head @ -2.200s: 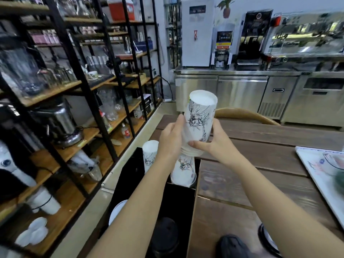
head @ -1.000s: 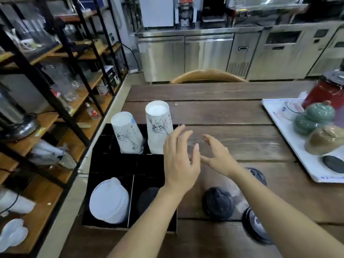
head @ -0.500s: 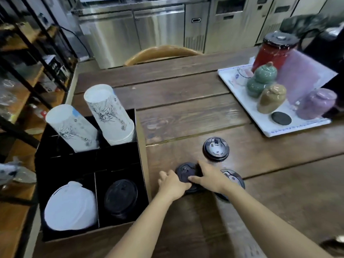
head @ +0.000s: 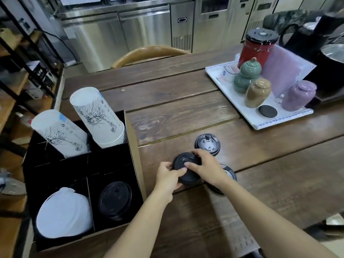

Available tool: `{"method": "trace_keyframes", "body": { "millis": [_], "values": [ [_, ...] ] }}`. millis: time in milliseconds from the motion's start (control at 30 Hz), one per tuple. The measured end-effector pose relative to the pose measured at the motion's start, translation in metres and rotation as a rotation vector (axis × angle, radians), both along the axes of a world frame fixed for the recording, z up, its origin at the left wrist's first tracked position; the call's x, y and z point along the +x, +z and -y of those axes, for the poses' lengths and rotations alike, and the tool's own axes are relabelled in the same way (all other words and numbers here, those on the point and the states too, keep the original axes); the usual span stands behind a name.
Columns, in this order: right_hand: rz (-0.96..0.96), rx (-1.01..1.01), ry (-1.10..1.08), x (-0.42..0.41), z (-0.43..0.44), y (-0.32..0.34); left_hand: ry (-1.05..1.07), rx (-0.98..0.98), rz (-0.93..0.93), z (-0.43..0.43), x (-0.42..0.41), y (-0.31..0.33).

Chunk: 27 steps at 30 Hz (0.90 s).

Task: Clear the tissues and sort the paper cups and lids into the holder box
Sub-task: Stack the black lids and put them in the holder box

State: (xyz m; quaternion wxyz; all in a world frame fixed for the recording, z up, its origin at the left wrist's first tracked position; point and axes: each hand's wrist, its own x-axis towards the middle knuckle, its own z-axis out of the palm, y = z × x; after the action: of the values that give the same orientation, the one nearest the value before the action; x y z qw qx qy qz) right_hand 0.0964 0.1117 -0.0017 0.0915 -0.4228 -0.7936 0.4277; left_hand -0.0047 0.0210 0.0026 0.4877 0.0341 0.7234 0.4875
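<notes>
A black holder box stands at the table's left edge. Its two far compartments hold upside-down white printed paper cups: one stack on the left and one stack on the right. The near left compartment holds white lids, the near right one a black lid. On the table beside the box, my left hand and my right hand both grip a black lid. Another black lid lies just beyond, and a third lies half hidden under my right wrist.
A white tray at the right carries ceramic jars, a red canister and a purple packet. A wooden chair back stands at the far edge. Black metal shelving lines the left side; steel cabinets stand behind.
My hands put the cup stack into the far right compartment, let go, then moved down to the loose lids. Both now grip the nearest black lid. The view has tilted down and right.
</notes>
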Motion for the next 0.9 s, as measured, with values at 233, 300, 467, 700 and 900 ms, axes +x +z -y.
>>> {"method": "trace_keyframes", "body": {
  "millis": [233,300,467,700,900],
  "values": [
    [-0.050,0.021,-0.149,0.036,-0.022,0.024,-0.087,0.080,0.043,-0.023,0.028,0.026],
    [-0.041,0.023,-0.180,0.048,-0.025,0.025,-0.114,0.071,0.054,-0.028,0.038,0.025],
    [-0.048,0.009,-0.212,0.077,-0.022,0.020,-0.196,0.023,0.070,-0.034,0.064,0.015],
    [0.078,-0.049,-0.175,0.091,-0.024,-0.002,-0.225,-0.050,0.045,-0.037,0.080,-0.001],
    [0.083,-0.086,-0.146,0.092,-0.028,-0.008,-0.207,-0.067,0.049,-0.038,0.083,-0.009]
  ]
}}
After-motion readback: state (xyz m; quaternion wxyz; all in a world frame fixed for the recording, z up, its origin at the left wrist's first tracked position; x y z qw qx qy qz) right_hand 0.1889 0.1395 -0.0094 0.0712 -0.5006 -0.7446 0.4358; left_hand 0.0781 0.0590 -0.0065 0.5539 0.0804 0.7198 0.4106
